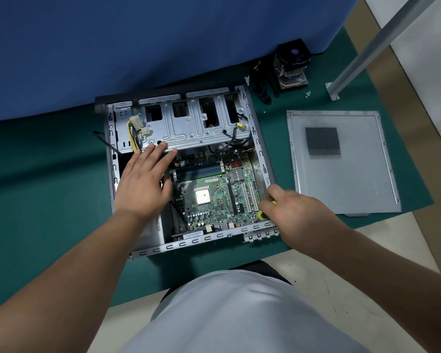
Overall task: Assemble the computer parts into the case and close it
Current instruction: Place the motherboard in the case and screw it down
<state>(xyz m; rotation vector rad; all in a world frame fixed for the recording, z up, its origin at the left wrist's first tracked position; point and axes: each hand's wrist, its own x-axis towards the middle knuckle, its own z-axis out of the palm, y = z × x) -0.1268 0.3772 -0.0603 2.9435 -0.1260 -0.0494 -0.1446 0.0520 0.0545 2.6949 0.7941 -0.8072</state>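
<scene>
An open grey computer case [261,154] lies flat on the green mat. A green motherboard [214,197] sits inside it, with a bare CPU socket [202,196] and blue memory slots. My left hand [144,182] hovers flat, fingers straight, over the case's left side, fingertips near the metal drive cage [189,123]. My right hand [294,212] is at the case's near right corner, fingers curled round a yellow-handled screwdriver [261,215], most of it hidden. The case's side panel [341,161] lies flat to the right.
A CPU cooler with fan [292,64] and black cables [262,85] sit at the back right of the mat. A few small screws [308,94] lie near a metal post's foot [332,91]. A blue partition stands behind the case. Yellow power cables [134,135] hang at the cage's left.
</scene>
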